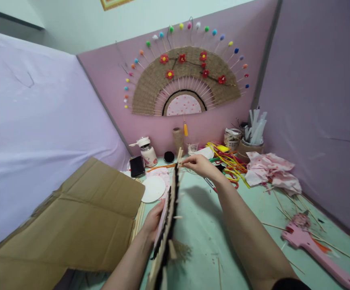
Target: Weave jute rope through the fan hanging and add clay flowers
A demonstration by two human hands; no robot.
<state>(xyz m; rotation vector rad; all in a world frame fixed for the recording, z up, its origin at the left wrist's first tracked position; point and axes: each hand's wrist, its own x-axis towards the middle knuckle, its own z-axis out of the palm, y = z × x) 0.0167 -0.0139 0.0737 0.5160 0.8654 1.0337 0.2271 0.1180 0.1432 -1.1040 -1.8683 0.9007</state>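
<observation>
Seen almost edge-on, a fan [168, 225] of pale sticks with black cord trim and a pinkish face stands upright in front of me. My left hand [153, 220] grips it from the left, its fingers partly hidden behind the pinkish side. At the fan's far end, my right hand [197, 164] is closed in a pinch on what looks like the black cord [176, 166], close to the stick tips. The lower part of the fan is blurred. A frayed tan bundle [181, 250] shows at its right side.
Brown cardboard [99, 217] and a white disc [153, 188] lie left. To the right are a pink glue gun [311, 245], loose sticks, scissors [232, 177] and crumpled pink cloth [271, 171]. A decorated fan [187, 66] hangs on the back wall above a white bottle [148, 154].
</observation>
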